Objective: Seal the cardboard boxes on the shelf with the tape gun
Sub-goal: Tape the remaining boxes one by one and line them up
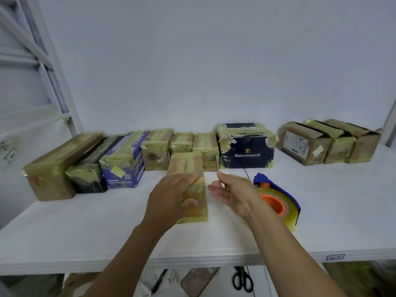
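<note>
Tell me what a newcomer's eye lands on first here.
The two hands at centre front: the left hand grips a small tape-wrapped box standing ahead of the row, while the right hand hovers loose beside it. Just right of them, the blue-and-orange tape gun lies on the white shelf. Behind, a row of boxes wrapped in yellowish tape lines the back, with the dark blue Benlydesign box standing out.
</note>
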